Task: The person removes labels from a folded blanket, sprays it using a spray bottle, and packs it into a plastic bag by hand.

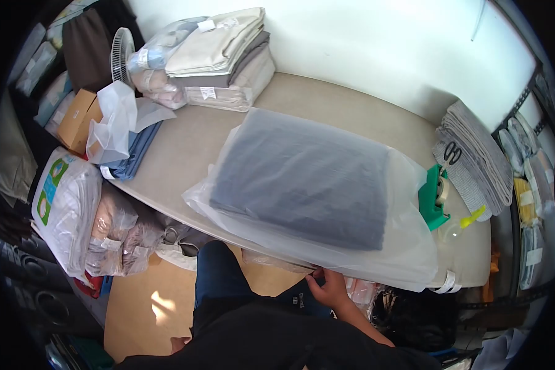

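Observation:
A folded dark blue-grey cloth (302, 179) lies flat on the table inside a frosted plastic bag (407, 253), whose loose edge reaches the table's front rim. My right hand (332, 290) is low at that rim, just below the bag. Its thumb and forefinger are drawn together by a small dark thing I cannot make out; the other fingers are hidden. Of my left hand (180, 343), only a small part shows at my left side, away from the table, and its fingers cannot be read.
On the beige table (191, 145) are wrapped fabric stacks (219, 55), blue folded cloth (143, 148), a green tape dispenser (435, 200), black scissors (452, 153), a yellow-handled tool (473, 216) and grey knitted fabric (475, 154). Bagged textiles (71, 209) crowd the left; a shelf (527, 203) stands right.

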`<state>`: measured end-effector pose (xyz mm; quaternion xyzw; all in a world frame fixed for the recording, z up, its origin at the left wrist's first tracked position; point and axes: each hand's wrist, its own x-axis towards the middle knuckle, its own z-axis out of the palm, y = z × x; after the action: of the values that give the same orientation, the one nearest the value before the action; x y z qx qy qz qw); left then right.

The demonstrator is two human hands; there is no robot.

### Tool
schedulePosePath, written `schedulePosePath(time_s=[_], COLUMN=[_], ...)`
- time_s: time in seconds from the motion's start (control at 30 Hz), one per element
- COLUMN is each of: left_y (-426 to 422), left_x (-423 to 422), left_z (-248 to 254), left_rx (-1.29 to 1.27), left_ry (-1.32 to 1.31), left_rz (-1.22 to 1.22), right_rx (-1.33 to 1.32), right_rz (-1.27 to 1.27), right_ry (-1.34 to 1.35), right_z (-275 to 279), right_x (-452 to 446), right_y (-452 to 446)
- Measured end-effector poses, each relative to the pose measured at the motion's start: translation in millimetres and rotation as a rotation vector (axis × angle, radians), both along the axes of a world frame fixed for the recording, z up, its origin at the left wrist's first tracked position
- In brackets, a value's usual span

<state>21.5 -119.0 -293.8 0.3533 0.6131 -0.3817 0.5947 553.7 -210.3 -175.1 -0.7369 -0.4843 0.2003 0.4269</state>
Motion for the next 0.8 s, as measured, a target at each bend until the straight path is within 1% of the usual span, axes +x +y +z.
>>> schedulePosePath(time_s=[0.07, 0.13, 0.27, 0.37, 0.47, 0.53, 0.57, 0.6, 0.63, 0.67, 0.7, 0.73, 0.77, 0.8], left_y=[-5, -3, -1, 6, 28, 56, 77, 103, 136, 180, 221, 229, 216, 230], left_x=[-3, -3, -16, -36, -69, -101, -122, -143, -172, -224, -259, -238, -161, -167], left_z=[5, 10, 18, 29, 44, 59, 70, 81, 96, 94, 119, 189, 261, 284], left_rx=[-0.032, -0.051, -0.102, -0.171, -0.277, -0.354, -0.406, -0.456, -0.486, -0.735, -0.490, 0.304, 0.896, 1.060], left_ry=[-0.003, -0.007, -0.015, -0.014, -0.004, 0.029, 0.054, 0.072, 0.080, -0.152, 0.007, -0.131, -0.215, -0.504], left_rz=[0.019, 0.037, 0.063, 0.092, 0.125, 0.157, 0.189, 0.235, 0.345, 0.629, 1.005, 0.733, 0.938, 0.993], right_rx=[-0.007, 0.077, 0.066, 0.036, 0.012, 0.081, 0.082, 0.075, 0.070, 0.101, 0.101, 0.087, 0.072, 0.070], right_rz=[-0.007, -0.041, -0.035, -0.016, 0.026, -0.012, 0.004, 0.000, -0.003, -0.010, 0.003, -0.049, -0.101, -0.092], right_ry=[0.011, 0.020, 0.030, -0.034, 0.003, 0.161, 0.163, 0.172, 0.183, 0.187, 0.191, 0.184, 0.177, 0.183], right_z=[-1, 0, -5, -6, -3, -8, -10, -11, -12, -11, -14, -17, -20, -20], right_x=[-2, -2, -2, 0, 3, 3, 4, 5, 5, 4, 5, 5, 4, 2], right_y=[-5, 0, 1, -4, -2, -4, -5, -6, -6, -5, -6, -7, -6, -5])
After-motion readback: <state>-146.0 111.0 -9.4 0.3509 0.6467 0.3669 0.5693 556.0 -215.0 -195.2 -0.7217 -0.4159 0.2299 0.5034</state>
